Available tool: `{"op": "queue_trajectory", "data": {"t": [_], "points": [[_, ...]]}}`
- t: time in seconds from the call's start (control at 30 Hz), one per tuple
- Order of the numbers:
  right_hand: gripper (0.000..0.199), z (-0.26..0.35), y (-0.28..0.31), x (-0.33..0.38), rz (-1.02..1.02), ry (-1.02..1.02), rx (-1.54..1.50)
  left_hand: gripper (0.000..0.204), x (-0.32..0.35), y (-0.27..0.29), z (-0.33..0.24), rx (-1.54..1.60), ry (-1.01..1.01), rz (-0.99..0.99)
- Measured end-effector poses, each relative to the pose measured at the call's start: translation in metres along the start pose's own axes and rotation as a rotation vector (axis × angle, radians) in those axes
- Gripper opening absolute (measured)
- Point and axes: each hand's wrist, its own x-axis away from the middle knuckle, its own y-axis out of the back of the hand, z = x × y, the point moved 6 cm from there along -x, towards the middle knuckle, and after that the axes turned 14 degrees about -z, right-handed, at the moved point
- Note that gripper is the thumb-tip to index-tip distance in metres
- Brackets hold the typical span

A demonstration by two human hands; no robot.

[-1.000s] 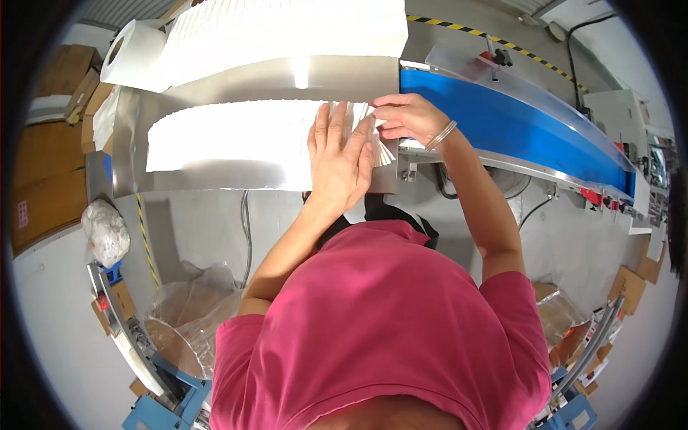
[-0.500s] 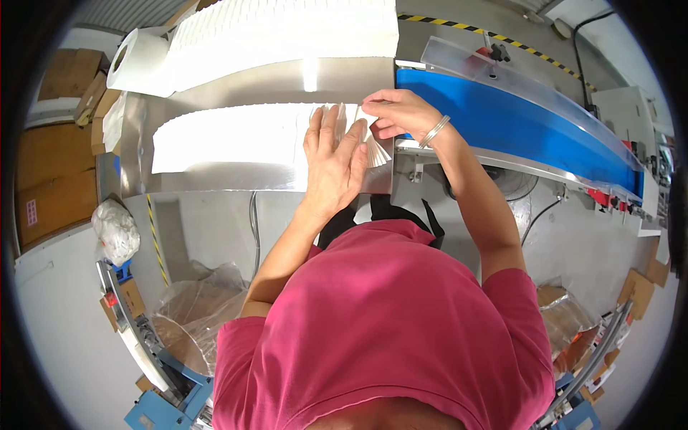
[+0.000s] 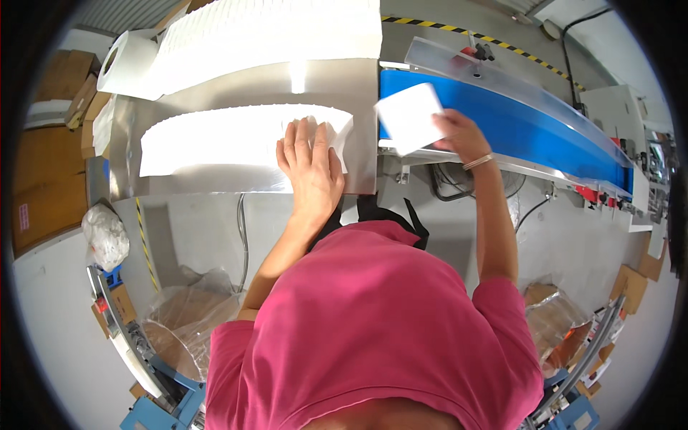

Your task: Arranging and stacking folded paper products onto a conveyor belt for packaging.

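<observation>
A long row of thin white sheets [image 3: 208, 140] lies packed on edge across a shiny metal table [image 3: 236, 185]. Over the right end of this row rests my left hand [image 3: 309, 165], its fingers stretched out and slightly apart on the sheets. My right hand [image 3: 464, 136] pinches one white square sheet [image 3: 410, 118] by its right edge. That sheet is tilted and held over the near left end of a blue conveyor belt [image 3: 530, 136]. Whether it is a single layer or a folded piece I cannot tell.
Behind the row, a larger bank of white sheets [image 3: 279, 29] stands beside a white roll [image 3: 132, 63]. A clear plastic guard [image 3: 494, 75] runs along the belt's far side. Cardboard boxes [image 3: 50, 172] are stacked at the left, and a plastic bag [image 3: 106, 236] hangs below them.
My right hand has moved right, away from the row's end, bringing a white square sheet over the belt. The fanned sheets at that end now stand closer together under my left hand.
</observation>
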Motion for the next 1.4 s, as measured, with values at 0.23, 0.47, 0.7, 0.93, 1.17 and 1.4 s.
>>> {"op": "queue_trajectory", "data": {"t": [0.23,0.47,0.7,0.93,1.17,1.4], "points": [[0.061,0.025,0.073,0.011,-1.04,0.608,1.317,0.044,0.003,-0.001,-0.006,0.047,-0.079,-0.036],[0.067,0.053,-0.109,0.051,0.165,-0.047,0.255,0.034,0.002,0.002,-0.019,0.099,-0.189,0.012],[0.048,0.008,-0.027,-0.002,0.027,0.039,-0.373,0.05,0.002,0.01,0.01,0.098,-0.022,-0.144],[0.05,0.035,0.036,0.016,-1.004,0.917,1.162,0.043,0.005,0.008,0.012,0.041,-0.1,-0.086],[0.068,0.037,-0.128,0.027,0.116,0.079,0.35,0.036,0.0,0.009,-0.001,0.079,-0.191,-0.025],[0.052,-0.028,-0.002,-0.039,-0.221,0.365,-0.023,0.044,-0.001,0.005,0.03,0.051,-0.013,-0.064]]}}
